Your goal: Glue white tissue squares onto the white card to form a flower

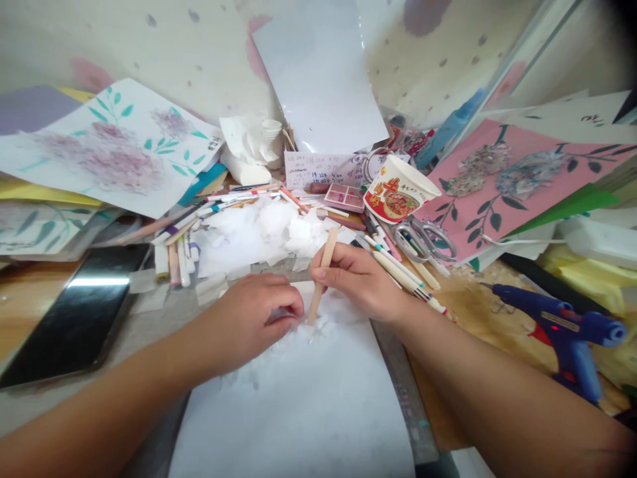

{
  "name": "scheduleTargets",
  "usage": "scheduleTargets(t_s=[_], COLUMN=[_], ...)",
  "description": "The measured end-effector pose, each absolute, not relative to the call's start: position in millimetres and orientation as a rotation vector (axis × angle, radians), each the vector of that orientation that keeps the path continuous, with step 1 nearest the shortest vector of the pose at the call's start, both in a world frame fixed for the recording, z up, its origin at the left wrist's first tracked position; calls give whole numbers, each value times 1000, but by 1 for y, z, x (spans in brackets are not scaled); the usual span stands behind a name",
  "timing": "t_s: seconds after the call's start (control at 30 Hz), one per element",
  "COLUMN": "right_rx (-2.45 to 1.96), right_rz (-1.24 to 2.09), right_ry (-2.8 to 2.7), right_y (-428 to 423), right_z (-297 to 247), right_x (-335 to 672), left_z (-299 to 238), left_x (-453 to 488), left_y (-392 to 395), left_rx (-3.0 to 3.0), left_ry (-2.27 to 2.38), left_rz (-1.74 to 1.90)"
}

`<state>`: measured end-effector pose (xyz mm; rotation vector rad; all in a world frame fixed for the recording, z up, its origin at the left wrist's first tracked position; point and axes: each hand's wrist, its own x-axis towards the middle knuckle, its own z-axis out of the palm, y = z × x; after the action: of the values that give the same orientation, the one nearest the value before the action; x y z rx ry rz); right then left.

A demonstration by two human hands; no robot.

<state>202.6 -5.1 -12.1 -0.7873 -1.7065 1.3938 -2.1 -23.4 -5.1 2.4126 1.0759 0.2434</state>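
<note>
My right hand point(355, 275) grips a flat wooden craft stick point(323, 275) held steeply, its lower end down on the white sheet of paper point(298, 405). Around the stick's tip lie small crumpled white paper pieces point(316, 328) on the sheet. Close to the left of the tip is my left hand point(253, 315), its fingers curled and thumb drawn in toward them. What its fingertips pinch, if anything, I cannot make out. Behind both hands spreads a heap of torn white tissue paper point(259, 229).
A phone point(74, 318) lies left; a blue glue gun point(557, 325) lies right. Scissors point(423, 239), pens point(403, 265) and a paper cup point(401, 189) stand beyond my right hand. Flower artworks lean at left point(119, 146) and right point(522, 179).
</note>
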Motion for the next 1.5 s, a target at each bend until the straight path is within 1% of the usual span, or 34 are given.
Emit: scheduleTargets(t_s=[0.1, 0.27, 0.5, 0.67, 0.9, 1.03, 1.2, 1.37, 1.43, 1.5], right_rx=[-766, -743, -757, -722, -727, -740, -705, -742, -767, -780], right_rz=[1410, 1439, 1332, 1383, 1189, 1140, 1230, 1206, 1165, 1105], right_ry=[-1613, -1627, -1491, -1716, -1946, -2019, -1722, -1422, -1352, -1275], right_y=[-5, -6, -4, -12, -17, -18, -15, -7, -5, -1], right_z=[-14, -16, -17, -12, -7, -4, -4, -9, -10, -11], right_x=[202, 198, 202, 197, 196, 197, 202, 209, 211, 213], left_z=[-6, -7, -7, -8, -12, -13, -8, -3, -1, 2], left_x=[-4, -5, -7, -8, -8, -9, -7, -6, -10, -17], left_y=[-22, -22, -22, -21, -21, -20, -20, -22, -19, -12], left_rx=[2409, 2399, 2330, 2321, 2308, 2311, 2337, 2312, 2293, 2286], left_ry=[1060, 1093, 1139, 1137, 1117, 1127, 1140, 1148, 1218, 1393], left_rz=[249, 219, 205, 234, 255, 244, 229, 199, 243, 348])
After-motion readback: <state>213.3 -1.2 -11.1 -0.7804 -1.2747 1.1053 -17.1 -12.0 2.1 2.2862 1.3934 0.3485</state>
